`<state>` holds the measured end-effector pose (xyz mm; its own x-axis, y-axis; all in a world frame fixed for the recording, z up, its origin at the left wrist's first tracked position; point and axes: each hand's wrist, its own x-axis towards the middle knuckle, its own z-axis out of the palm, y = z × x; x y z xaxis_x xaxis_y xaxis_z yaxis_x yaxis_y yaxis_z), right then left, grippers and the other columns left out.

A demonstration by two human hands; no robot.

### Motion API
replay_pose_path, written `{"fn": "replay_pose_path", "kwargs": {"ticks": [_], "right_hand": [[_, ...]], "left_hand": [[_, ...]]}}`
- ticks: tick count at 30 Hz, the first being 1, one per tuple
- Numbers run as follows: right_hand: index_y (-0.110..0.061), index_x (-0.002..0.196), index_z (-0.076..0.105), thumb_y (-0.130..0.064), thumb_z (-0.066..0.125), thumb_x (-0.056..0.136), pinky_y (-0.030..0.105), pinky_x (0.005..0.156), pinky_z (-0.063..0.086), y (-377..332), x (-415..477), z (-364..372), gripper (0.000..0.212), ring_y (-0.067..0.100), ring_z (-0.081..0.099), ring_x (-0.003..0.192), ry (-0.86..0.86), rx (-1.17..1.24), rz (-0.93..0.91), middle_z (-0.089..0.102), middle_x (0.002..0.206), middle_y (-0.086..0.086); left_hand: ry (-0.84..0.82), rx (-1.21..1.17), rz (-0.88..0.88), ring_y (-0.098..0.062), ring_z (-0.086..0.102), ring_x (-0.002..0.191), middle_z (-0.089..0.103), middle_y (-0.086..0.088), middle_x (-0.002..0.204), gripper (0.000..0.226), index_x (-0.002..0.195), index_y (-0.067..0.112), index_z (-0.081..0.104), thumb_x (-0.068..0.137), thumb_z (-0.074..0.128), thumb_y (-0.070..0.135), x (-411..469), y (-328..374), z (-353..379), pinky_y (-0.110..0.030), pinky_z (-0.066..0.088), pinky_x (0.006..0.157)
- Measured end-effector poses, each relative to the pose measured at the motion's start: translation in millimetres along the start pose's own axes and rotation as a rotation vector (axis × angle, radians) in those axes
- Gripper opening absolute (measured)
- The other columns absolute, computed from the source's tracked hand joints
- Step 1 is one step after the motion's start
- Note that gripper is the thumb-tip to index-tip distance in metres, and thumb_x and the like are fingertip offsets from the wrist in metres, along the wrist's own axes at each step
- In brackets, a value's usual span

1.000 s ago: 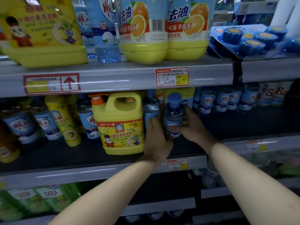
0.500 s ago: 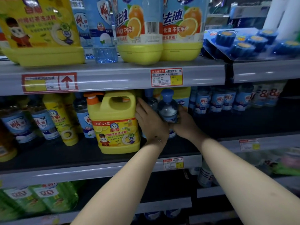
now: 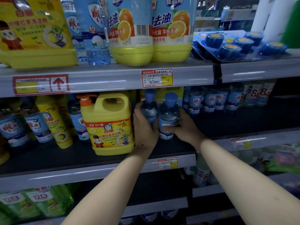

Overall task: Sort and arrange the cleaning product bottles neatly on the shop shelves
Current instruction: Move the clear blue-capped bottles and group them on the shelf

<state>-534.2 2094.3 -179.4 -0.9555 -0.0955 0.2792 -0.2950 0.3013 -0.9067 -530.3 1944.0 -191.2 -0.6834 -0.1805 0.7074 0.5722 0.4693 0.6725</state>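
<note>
Two clear bottles with blue caps stand side by side on the middle shelf. My left hand is wrapped around the left blue-capped bottle. My right hand grips the right blue-capped bottle around its label. The two bottles touch each other. A large yellow detergent jug with an orange pump stands just left of my left hand, touching it.
More small blue-labelled bottles line the back right of the middle shelf, others crowd the left. The upper shelf carries large yellow bottles and a blue blister pack. Green refill pouches lie on the bottom left.
My left hand went from resting in front of the bottles to gripping the left one. Both bottles now stand together, nearer the jug.
</note>
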Motion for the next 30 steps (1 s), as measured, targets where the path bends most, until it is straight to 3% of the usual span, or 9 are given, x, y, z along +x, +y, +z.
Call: {"fn": "replay_pose_path", "kwargs": {"ticks": [3, 6, 10, 13, 16, 19, 21, 24, 30], "right_hand": [[-0.024, 0.132, 0.043, -0.01, 0.081, 0.072, 0.039, 0.103, 0.045, -1, -11, -2, 0.072, 0.008, 0.056, 0.116, -0.016, 0.008, -0.023, 0.058, 0.128, -0.006], [-0.034, 0.129, 0.044, -0.015, 0.082, 0.072, 0.038, 0.102, 0.045, -9, -21, -6, 0.071, 0.011, 0.054, 0.12, -0.047, 0.006, -0.052, 0.056, 0.13, -0.007], [-0.04, 0.121, 0.046, -0.009, 0.079, 0.075, 0.022, 0.087, 0.052, -36, -34, -7, 0.065, 0.007, 0.055, 0.116, -0.095, 0.046, -0.091, 0.057, 0.126, -0.008], [-0.033, 0.116, 0.051, -0.001, 0.077, 0.074, 0.023, 0.083, 0.055, -62, -43, -4, 0.058, 0.003, 0.062, 0.105, -0.137, 0.082, -0.185, 0.065, 0.116, -0.01], [-0.028, 0.111, 0.054, 0.0, 0.079, 0.072, 0.018, 0.075, 0.052, -93, -48, 4, 0.054, 0.003, 0.067, 0.091, -0.174, 0.126, -0.261, 0.071, 0.099, -0.016], [-0.024, 0.115, 0.056, -0.007, 0.077, 0.07, 0.028, 0.08, 0.054, -124, -49, 16, 0.053, 0.015, 0.067, 0.098, -0.201, 0.213, -0.341, 0.071, 0.106, -0.005], [-0.022, 0.118, 0.056, -0.011, 0.077, 0.071, 0.028, 0.079, 0.054, -147, -47, 26, 0.052, 0.018, 0.067, 0.1, -0.22, 0.253, -0.384, 0.07, 0.11, -0.001], [-0.016, 0.118, 0.057, -0.008, 0.072, 0.075, 0.031, 0.076, 0.055, -182, -42, 42, 0.046, 0.02, 0.068, 0.1, -0.246, 0.318, -0.445, 0.071, 0.109, 0.001], [-0.011, 0.109, 0.063, -0.017, 0.07, 0.078, 0.03, 0.065, 0.057, -259, -30, 75, 0.033, 0.018, 0.072, 0.085, -0.141, 0.389, -0.559, 0.074, 0.095, 0.001]], "left_hand": [[-0.053, -0.172, -0.032, 0.019, 0.038, 0.124, 0.035, 0.031, 0.134, 0.077, 0.144, 0.011, 0.024, 0.083, 0.069, -0.006, -11, 4, -15, -0.005, 0.033, 0.101], [-0.101, -0.23, -0.019, 0.021, 0.042, 0.121, 0.04, 0.045, 0.13, 0.08, 0.138, 0.033, 0.026, 0.082, 0.07, -0.005, -20, 12, -34, -0.004, 0.037, 0.096], [-0.094, -0.271, -0.011, 0.0, 0.051, 0.125, 0.051, 0.009, 0.136, 0.076, 0.142, 0.008, 0.036, 0.078, 0.075, -0.001, -22, 29, -62, -0.021, 0.045, 0.102], [-0.085, -0.261, 0.075, -0.007, 0.055, 0.122, 0.055, 0.014, 0.131, 0.073, 0.138, 0.009, 0.041, 0.075, 0.079, 0.002, -15, 45, -91, -0.028, 0.048, 0.101], [-0.079, -0.289, 0.095, -0.023, 0.058, 0.121, 0.058, -0.003, 0.131, 0.074, 0.138, 0.009, 0.043, 0.075, 0.082, 0.012, -5, 59, -120, -0.043, 0.051, 0.096], [-0.031, -0.308, 0.1, -0.02, 0.064, 0.111, 0.064, -0.004, 0.124, 0.071, 0.135, 0.021, 0.047, 0.072, 0.078, 0.03, 7, 79, -152, -0.04, 0.057, 0.084], [0.001, -0.333, 0.114, -0.02, 0.066, 0.109, 0.067, -0.002, 0.121, 0.071, 0.133, 0.025, 0.05, 0.069, 0.079, 0.037, 18, 93, -174, -0.047, 0.057, 0.083], [0.036, -0.382, 0.133, -0.026, 0.067, 0.106, 0.069, -0.004, 0.116, 0.073, 0.132, 0.023, 0.052, 0.068, 0.081, 0.042, 41, 109, -206, -0.057, 0.056, 0.081], [0.137, -0.339, 0.254, -0.022, 0.069, 0.102, 0.07, -0.003, 0.112, 0.077, 0.133, 0.007, 0.047, 0.07, 0.079, 0.036, 103, 136, -259, -0.053, 0.057, 0.081]]}}
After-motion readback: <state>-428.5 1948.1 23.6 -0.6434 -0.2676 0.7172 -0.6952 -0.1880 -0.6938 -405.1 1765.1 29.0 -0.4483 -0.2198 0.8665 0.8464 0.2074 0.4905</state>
